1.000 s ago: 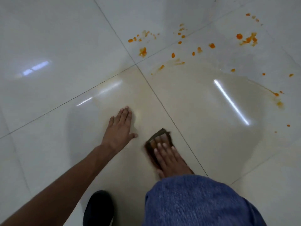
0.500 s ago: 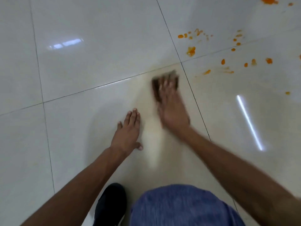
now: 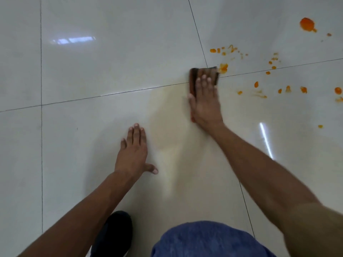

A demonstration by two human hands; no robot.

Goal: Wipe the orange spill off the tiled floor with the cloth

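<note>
Head view, floor: glossy, pale tiled floor (image 3: 92,71) of large square tiles split by thin dark grout lines, with soft light reflections on the glaze.
Spill: orange spill (image 3: 223,67) lies as pulpy blobs and small flecks scattered over the upper right tiles; the biggest round blob sits at the far upper right.
Film: a thin yellowish film (image 3: 167,117) spreads over the tile between the two hands.
Cloth: dark brown cloth (image 3: 204,73), folded into a flat, roughly rectangular pad, lies on the crossing of the grout lines; its far right corner touches an orange blob.
Right arm: bare and stretched forward; the right hand (image 3: 205,106) lies palm down on the cloth.
Right grip: fully spread, fingers straight and close together, pressing the cloth flat to the floor.
Left arm: bare, reaching forward; the left hand (image 3: 132,153) lies flat on the tile, well apart from the cloth.
Left grip: spread flat, fingers straight, thumb splayed to the right; it holds nothing and only rests on the floor.
Near edge: a knee in blue fabric (image 3: 204,240), with a black shoe (image 3: 115,232) just beside it on the left.
</note>
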